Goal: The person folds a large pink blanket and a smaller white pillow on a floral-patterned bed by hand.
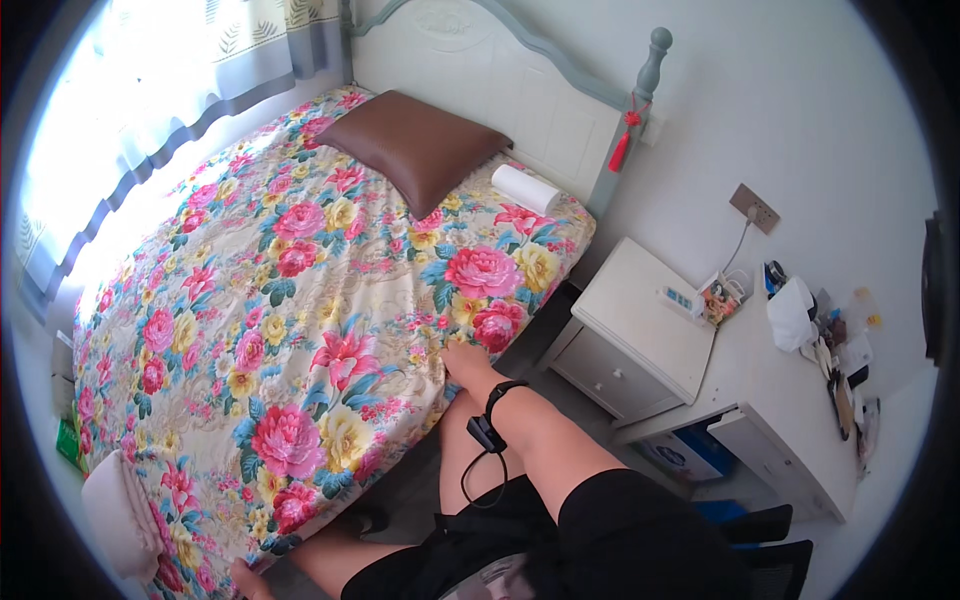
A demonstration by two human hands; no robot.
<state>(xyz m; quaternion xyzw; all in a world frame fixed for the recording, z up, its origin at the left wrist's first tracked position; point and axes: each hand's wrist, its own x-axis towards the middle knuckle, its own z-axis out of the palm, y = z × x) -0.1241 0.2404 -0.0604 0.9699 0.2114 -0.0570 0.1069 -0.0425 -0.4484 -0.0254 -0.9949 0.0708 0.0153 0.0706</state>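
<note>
A floral bedsheet (300,300) covers the mattress, with soft wrinkles across it. My right hand (466,364) grips the sheet at the mattress's near edge, its fingers closed on the fabric; a black strap with a small device and cable is on that wrist. My left hand (251,579) is at the same edge near the bottom of the view, partly cut off, its thumb on the sheet; its other fingers are hidden. A brown pillow (424,146) lies near the headboard (540,97), and a white roll (525,190) lies beside it.
A folded whitish cloth (122,514) lies at the bed's lower left corner. Right of the bed stand a white nightstand (645,315) and a white desk (780,390) with small items on it. A black chair (776,559) is at the lower right. Curtains (150,112) hang at the upper left.
</note>
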